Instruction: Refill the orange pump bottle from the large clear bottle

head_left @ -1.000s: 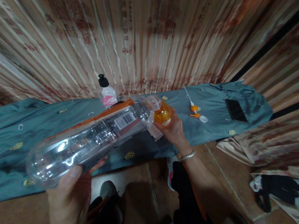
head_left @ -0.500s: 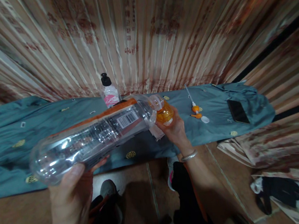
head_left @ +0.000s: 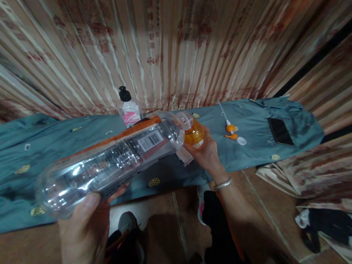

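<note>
Nearest me, the person's left hand (head_left: pixel 85 217) was clamped about the base end of a large clear bottle (head_left: pixel 111 165), thumb on the near side. That bottle was held aslant over the cloth-covered table (head_left: pixel 254 156), its base to the left and its neck to the right; it was see-through and glossy, ribbed around the middle, with an orange-edged label and a barcode (head_left: pixel 150 141) near the shoulder. At its mouth, the right hand (head_left: pixel 207 150), a silvery bracelet (head_left: pixel 222 184) on the wrist, was closed around a small amber bottle (head_left: pixel 194 135), shiny and translucent; whether the two rims touched, I could not tell. Right of the clear bottle lay an orange-and-white pump top (head_left: pixel 230 128) with its tube, a round white disc (head_left: pixel 242 141) beside it, and farther right a black phone (head_left: pixel 279 130). Behind the clear bottle stood a pink-labelled bottle (head_left: pixel 130 112) with a black cap, and beyond it hung a pleated, patterned curtain (head_left: pixel 131 46).
</note>
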A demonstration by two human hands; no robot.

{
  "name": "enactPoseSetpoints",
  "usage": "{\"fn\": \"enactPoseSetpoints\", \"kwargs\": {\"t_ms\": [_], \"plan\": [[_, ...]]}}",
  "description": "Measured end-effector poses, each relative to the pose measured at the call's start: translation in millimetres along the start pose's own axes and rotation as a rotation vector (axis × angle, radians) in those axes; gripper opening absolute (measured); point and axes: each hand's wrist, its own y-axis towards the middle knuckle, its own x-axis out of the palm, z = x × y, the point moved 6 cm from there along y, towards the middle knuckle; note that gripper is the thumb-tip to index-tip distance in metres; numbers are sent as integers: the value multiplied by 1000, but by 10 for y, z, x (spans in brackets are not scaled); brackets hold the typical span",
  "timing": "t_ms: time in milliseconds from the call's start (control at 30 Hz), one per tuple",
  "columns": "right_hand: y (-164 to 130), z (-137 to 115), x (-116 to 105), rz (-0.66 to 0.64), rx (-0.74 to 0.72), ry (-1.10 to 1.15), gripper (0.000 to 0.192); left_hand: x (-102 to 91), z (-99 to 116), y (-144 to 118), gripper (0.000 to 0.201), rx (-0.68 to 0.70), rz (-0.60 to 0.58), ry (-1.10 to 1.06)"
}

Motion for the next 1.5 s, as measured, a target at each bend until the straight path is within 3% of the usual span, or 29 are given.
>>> {"fn": "enactPoseSetpoints", "kwargs": {"t_ms": [1500], "plan": [[-3, -3, -8, -11, 49, -6, 74, 6, -4, -19, 69, 5, -15, 15]]}}
